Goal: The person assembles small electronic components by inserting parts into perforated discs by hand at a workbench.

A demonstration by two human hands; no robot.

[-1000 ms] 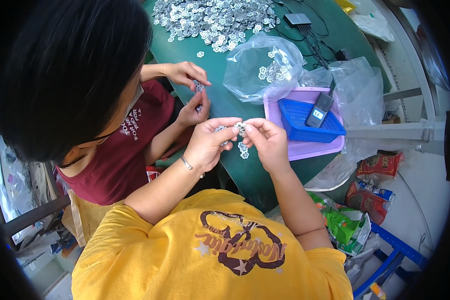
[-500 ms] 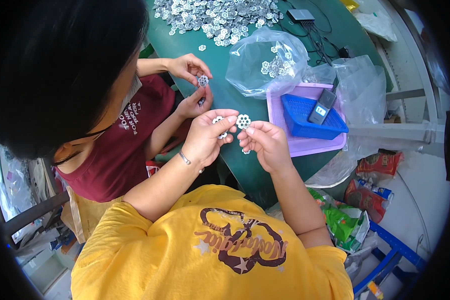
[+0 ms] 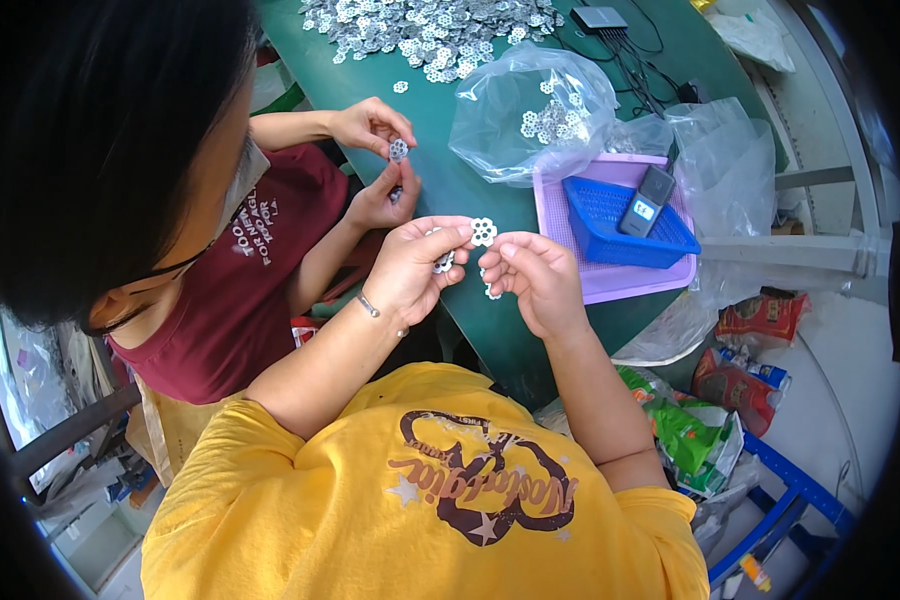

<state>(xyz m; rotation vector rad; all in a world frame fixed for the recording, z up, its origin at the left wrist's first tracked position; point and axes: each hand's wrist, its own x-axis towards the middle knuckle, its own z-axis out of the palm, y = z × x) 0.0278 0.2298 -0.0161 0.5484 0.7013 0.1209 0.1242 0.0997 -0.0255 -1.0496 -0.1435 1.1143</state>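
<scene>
Flower-shaped disc (image 3: 483, 232) pinched in left hand (image 3: 407, 268).
Right hand (image 3: 538, 285), fingers curled, grasps part-hidden piece (image 3: 490, 290); contact with disc unclear. Further discs (image 3: 443, 262) tucked in left, count hidden.

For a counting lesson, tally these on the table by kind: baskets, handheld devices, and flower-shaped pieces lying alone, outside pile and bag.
Purple basket plus blue basket: 2
Handheld device: 1
Lone flower-shaped piece: 1
Total: 4

We see a silver-grey flower-shaped plate (image 3: 483, 232) — dotted with dark round holes — a deep green tabletop (image 3: 510, 345), a lilac tray (image 3: 610, 288), a bright blue basket (image 3: 632, 250), a yellow T-shirt (image 3: 290, 500) with brown, starry print (image 3: 458, 521), and a maroon top (image 3: 210, 345) with white lettering (image 3: 260, 236).
</scene>
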